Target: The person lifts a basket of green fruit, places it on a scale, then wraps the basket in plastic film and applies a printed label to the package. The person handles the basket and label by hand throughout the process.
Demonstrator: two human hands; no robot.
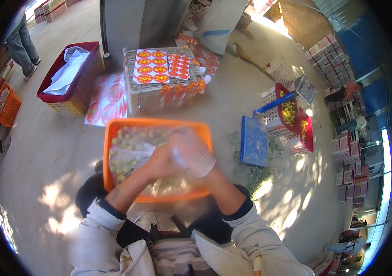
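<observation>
My left hand [165, 155], bare as far as it shows, meets my right hand [196, 150] above the right half of an orange plastic crate [158, 122]. A pale, translucent glove with bands at the wrist covers the right hand. Both are blurred by motion, so their fingers and whatever lies between them cannot be made out. Inside the crate, small round yellow-green fruits [123, 138] fill much of the left and far side. Clear plastic film [130, 155] lies over part of them and extends under my hands. The crate stands before my knees.
Sticker sheets [151, 65] lie on an upturned plastic crate [140, 98] ahead. To its left stands a crate with dark red lining [92, 69]. A blue platform scale [254, 141] and fruit-filled crates [275, 119] are on the right. People [23, 45] are farther off.
</observation>
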